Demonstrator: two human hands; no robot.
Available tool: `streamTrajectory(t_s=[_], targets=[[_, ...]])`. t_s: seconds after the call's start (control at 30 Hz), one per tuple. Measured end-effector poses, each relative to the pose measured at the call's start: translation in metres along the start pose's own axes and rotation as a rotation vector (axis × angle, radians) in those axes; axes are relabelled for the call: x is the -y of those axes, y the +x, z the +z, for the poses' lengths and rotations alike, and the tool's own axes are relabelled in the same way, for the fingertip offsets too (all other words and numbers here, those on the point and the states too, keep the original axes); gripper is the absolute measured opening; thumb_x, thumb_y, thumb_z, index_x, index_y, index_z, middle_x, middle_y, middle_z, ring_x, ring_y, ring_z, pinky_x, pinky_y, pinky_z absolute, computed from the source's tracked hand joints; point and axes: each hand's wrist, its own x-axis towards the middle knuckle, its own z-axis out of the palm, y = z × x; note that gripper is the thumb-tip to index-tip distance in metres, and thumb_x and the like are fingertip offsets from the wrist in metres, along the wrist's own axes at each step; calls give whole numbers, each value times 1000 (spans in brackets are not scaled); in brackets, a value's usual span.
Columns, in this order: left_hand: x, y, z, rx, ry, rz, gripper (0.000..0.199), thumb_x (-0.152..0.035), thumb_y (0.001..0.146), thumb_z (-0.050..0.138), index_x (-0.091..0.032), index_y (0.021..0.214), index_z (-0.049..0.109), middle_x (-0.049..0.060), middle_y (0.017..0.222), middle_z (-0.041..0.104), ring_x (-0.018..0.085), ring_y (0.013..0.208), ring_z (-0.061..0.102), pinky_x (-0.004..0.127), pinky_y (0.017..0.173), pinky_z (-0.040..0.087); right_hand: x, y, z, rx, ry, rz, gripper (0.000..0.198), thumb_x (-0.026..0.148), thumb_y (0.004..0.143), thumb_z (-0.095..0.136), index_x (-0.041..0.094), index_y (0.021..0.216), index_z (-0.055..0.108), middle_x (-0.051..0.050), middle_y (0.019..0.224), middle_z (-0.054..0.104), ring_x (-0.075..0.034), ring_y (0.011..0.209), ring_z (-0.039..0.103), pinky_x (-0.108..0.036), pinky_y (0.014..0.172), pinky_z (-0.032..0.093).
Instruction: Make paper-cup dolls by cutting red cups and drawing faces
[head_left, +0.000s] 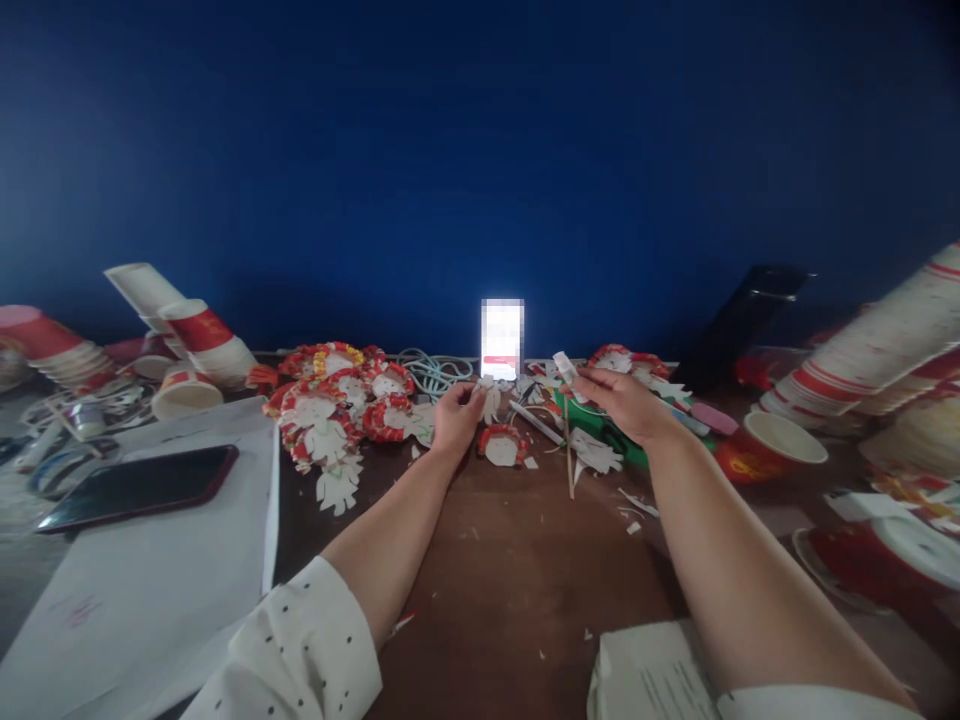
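We look down at a dark wooden bench [510, 580] set against a deep blue wall [480, 150]. On its left side lie white paper sheets [150, 560], with a dark phone [142, 485] resting on them. At the far right a long stack of red-and-white paper cups [877, 345] lies tilted, and more cups [199, 335] lie tipped at the far left. A single red cup [769, 447] lies on its side near our right forearm. Left of centre sits a heap of finished paper figures [330, 410] with red frills and white bodies, and a light cable [431, 372] is coiled just behind it. A lit phone screen [502, 338] stands upright at the wall. One small red-frilled paper piece [501, 445] lies on the bench between our hands.

Our left hand [456, 418] is curled, its fingertips pinching a small white paper cutout [489, 398] just above the bench. Our right hand [622, 400] is raised beside it, closed around a small white tube [566, 370] that points up and left. A thin wooden stick [568, 455] lies below that hand, among paper scraps.
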Motion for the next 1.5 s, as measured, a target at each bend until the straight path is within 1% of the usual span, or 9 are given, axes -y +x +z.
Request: streamTrajectory(t_s=[0.23,0.5,0.6,0.73,0.8,0.93,1.1,1.3,1.5], targets=[[-6,-3,2,34,-50,57,25,-40,74,62,-16,77,63,-2,68,57,10,65,48,22,65,40,-3,2,23,100,72,13,37,55,78,62,28,101,71,0,104,72,-23,107,62,-41,101,41],[-4,-4,2,74,-35,92,27,-39,77,60,-15,86,68,1,76,63,11,72,53,23,71,42,-3,1,29,119,64,14,37,52,77,64,31,108,69,1,101,72,-20,99,65,-36,95,46],[-4,-5,2,82,-29,105,27,-38,78,60,-16,89,70,2,82,66,12,78,56,24,76,43,-1,1,30,44,-2,0,40,52,77,64,29,109,69,0,95,73,-20,90,66,-36,87,49],[-5,-5,2,81,-56,82,27,-36,77,60,-16,91,70,3,85,67,13,80,58,26,79,44,3,2,27,-136,-120,-50,43,53,74,66,27,108,69,1,68,67,-17,65,62,-33,68,50],[-5,-5,2,87,-68,67,26,-36,77,60,-16,90,70,3,82,67,13,78,57,26,77,44,5,3,27,-242,-92,-66,47,53,70,69,25,108,68,1,62,63,-16,57,59,-30,58,48],[-7,-5,2,85,-88,34,24,-36,76,60,-16,86,69,1,77,65,12,74,56,25,73,44,11,6,33,-345,94,-104,49,49,65,74,23,105,63,1,69,63,-15,59,60,-29,55,49],[-13,-9,2,114,-139,-6,22,-36,74,61,-16,80,66,0,74,62,12,71,53,24,70,43,25,2,52,-295,252,-162,35,45,69,72,23,97,65,-2,87,67,-17,73,64,-33,70,54],[-16,-11,2,152,-163,1,22,-35,74,61,-15,82,66,0,73,62,11,68,53,23,66,43,43,-10,70,-270,73,-249,30,46,78,65,23,95,62,-3,84,68,-16,69,65,-31,67,53],[-18,-13,5,168,-208,-15,25,-32,74,61,-13,87,70,2,75,65,12,68,54,23,66,43,39,-11,79,-317,-65,-391,25,43,87,56,22,101,55,-5,96,68,-15,71,65,-29,67,53]])
